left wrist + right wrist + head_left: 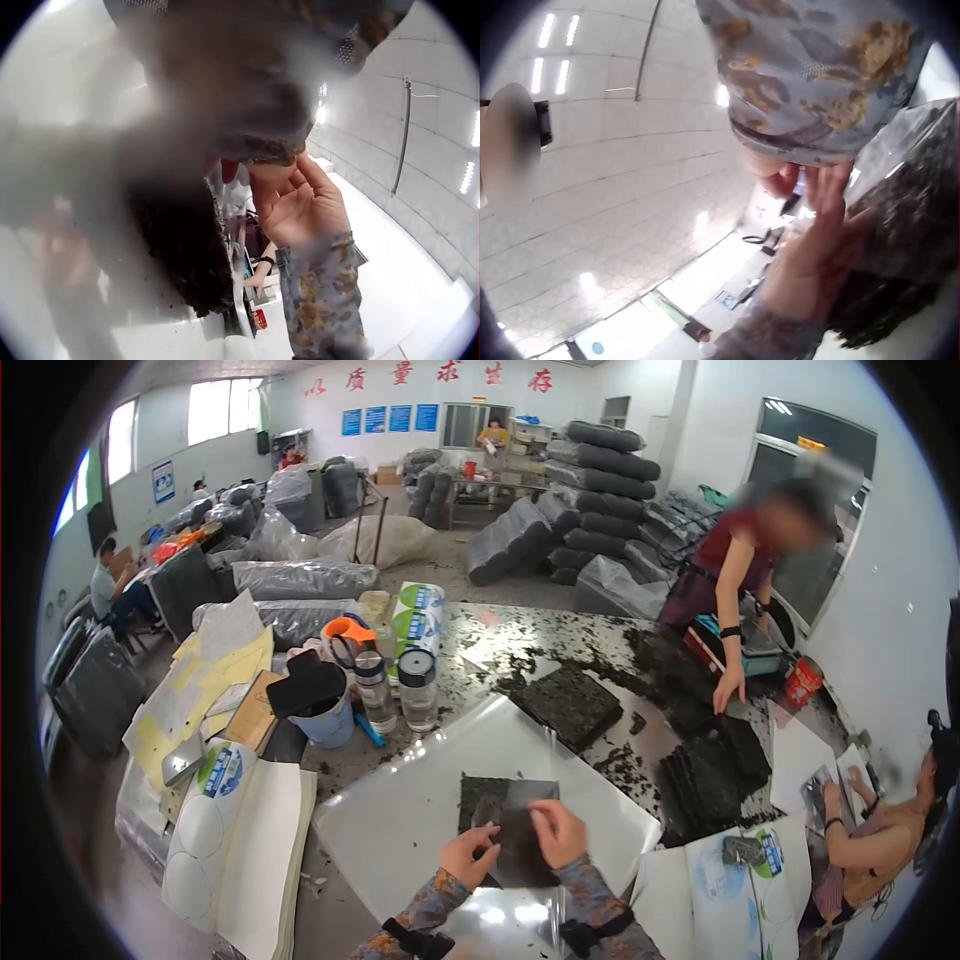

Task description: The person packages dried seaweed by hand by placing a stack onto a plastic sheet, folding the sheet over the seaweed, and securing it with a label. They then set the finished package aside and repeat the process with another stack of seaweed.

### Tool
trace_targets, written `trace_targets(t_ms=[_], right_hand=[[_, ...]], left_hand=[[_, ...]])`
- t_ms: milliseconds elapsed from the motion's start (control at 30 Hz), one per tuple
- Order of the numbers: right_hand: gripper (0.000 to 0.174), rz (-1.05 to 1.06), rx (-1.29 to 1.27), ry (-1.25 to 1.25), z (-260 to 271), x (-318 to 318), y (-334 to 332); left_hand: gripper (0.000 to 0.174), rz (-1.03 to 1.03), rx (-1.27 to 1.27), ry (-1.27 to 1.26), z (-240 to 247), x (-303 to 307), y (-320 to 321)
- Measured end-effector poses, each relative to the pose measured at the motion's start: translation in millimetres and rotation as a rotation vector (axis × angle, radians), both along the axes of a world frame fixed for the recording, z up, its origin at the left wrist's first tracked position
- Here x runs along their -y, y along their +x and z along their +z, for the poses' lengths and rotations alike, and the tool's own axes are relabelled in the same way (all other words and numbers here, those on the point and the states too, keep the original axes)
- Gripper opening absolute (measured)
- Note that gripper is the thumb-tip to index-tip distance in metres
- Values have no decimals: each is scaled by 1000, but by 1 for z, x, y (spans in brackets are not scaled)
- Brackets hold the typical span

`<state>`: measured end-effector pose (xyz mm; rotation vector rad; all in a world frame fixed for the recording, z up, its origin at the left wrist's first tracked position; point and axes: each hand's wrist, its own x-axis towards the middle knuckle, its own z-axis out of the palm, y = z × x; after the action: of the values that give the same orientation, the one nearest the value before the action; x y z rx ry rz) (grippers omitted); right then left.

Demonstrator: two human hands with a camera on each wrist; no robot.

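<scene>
A flat stack of dark, seaweed-like sheets (pixel 482 796) lies on a glossy white board in front of me, with a clear plastic bag (pixel 532 792) partly over it. My left hand (pixel 470 857) pinches the bag near its left side, fingers curled toward the thumb. On the other side my right hand (pixel 558 833) pinches the bag's right edge between thumb and fingers. In the right wrist view, clear film wraps around the dark leafy stack (pixel 900 247). The left wrist view shows the stack's rough edge (pixel 184 255) from the side, with blur covering much of it.
Under the work is the white board (pixel 400 800). Behind it lies a dark slab (pixel 568 705) amid scattered crumbs; more stacked dark sheets (pixel 705 785) are at right. Two bottles (pixel 417 695) and a bucket (pixel 325 722) stand at left. Another person (pixel 740 560) reaches over the table.
</scene>
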<state>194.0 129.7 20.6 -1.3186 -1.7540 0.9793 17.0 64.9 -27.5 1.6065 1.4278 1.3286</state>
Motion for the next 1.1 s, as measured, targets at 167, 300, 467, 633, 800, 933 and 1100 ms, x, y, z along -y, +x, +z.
trace_targets(t_ms=[167, 300, 467, 633, 800, 933, 1100], right_hand=[[73, 307, 627, 457, -45, 9, 1], [85, 433, 723, 456, -25, 16, -13], [90, 431, 776, 488, -31, 15, -10], [91, 449, 791, 488, -30, 16, -12], [96, 454, 830, 479, -34, 13, -11], [100, 481, 830, 472, -23, 16, -12], [100, 490, 833, 461, -25, 15, -11]], left_hand=[[11, -3, 126, 28, -12, 3, -3], [11, 126, 700, 25, -33, -2, -13], [23, 768, -621, 28, -68, 49, -175], [7, 931, -801, 57, -51, 66, -182], [10, 895, -771, -29, -39, 57, -172], [28, 457, -686, -279, -42, 41, -86], [69, 313, -530, -243, -30, 26, -89]])
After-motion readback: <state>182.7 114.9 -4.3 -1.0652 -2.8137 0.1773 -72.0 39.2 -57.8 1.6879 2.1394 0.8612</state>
